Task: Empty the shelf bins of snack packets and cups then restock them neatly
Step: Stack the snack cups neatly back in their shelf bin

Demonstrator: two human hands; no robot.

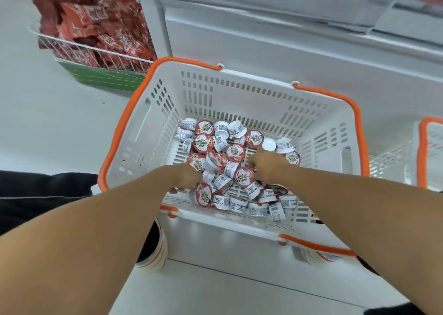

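Both hands are down in the basket, buried in the pile. The left hand (pixel 189 175) sits near the middle of the basket floor, toward the near-left side, fingers curled down among the cups (pixel 230 161) (whether they actually close round one I cannot tell, the knuckles hide the fingertips). The right hand (pixel 266 166) is just beside it, a little further toward the far wall, fingers likewise bent down into the heap, its grasp equally hidden.

Outward from the hands, the cups lie on every side: a cluster of red lids toward the far-left corner, a row of white-sided ones tipped over along the near wall, a few more toward the right wall just beyond the right hand. No common axis to them; some sit lid-up, some lie on their sides, some show their bottoms.

The white basket (pixel 263 103) with its orange rim holds them all. Beyond its far-left corner stands a wire bin (pixel 79 53) heaped with red snack packets (pixel 103 26); a second basket (pixel 429 151) peeks in beyond the right wall.

My read: each hand takes what lies directly beneath it, no reaching needed.
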